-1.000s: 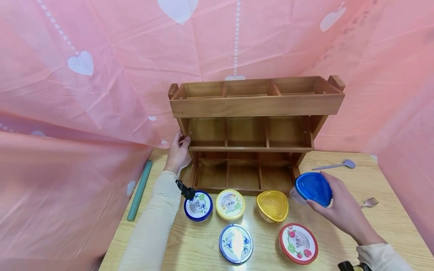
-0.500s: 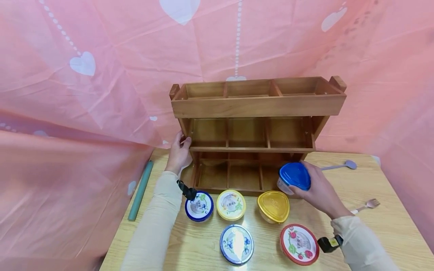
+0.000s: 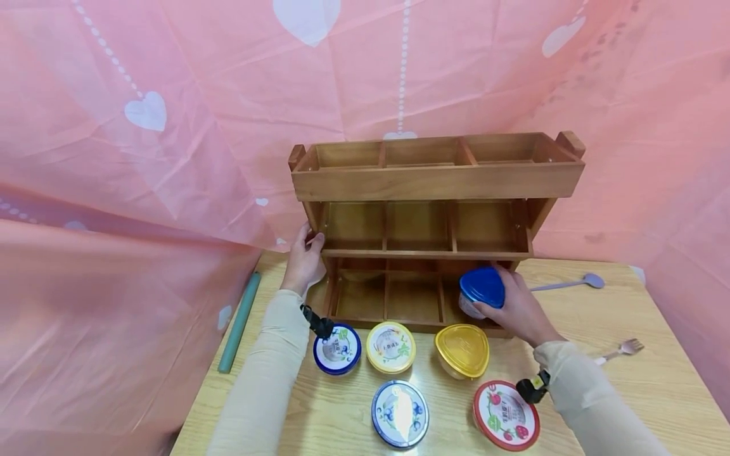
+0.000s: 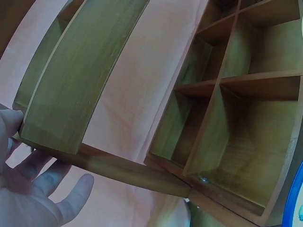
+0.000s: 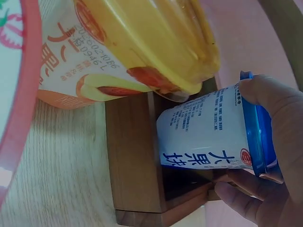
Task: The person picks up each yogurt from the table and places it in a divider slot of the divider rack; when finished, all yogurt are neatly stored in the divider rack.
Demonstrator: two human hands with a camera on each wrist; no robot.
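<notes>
A three-tier wooden rack [image 3: 436, 183], each tier split into three compartments, stands at the back of the table. My left hand [image 3: 302, 263] holds its left side by the middle tier; the left wrist view has the thumb at the tier's edge and fingers spread along the side rail. My right hand [image 3: 518, 310] grips a fruit cup with a blue lid [image 3: 481, 286] around its lid, thumb on the near side. That cup [image 5: 203, 130] is tilted, its base inside the bottom tier's right compartment, past the front board [image 5: 135, 156]. The yellow-lidded fruit cup [image 3: 463, 350] stands just in front.
Round cups with dark blue [image 3: 338, 348], pale yellow [image 3: 391, 347], light blue [image 3: 400, 413] and red [image 3: 506, 415] lids stand before the rack. A spoon [image 3: 593, 280] and fork [image 3: 630, 346] lie right, a green rod [image 3: 239, 323] left. Pink cloth [image 3: 228, 126] hangs behind.
My right hand has carried the blue-lidded cup leftward from beside the rack into the bottom right compartment. The left hand has kept its hold on the rack's side.
</notes>
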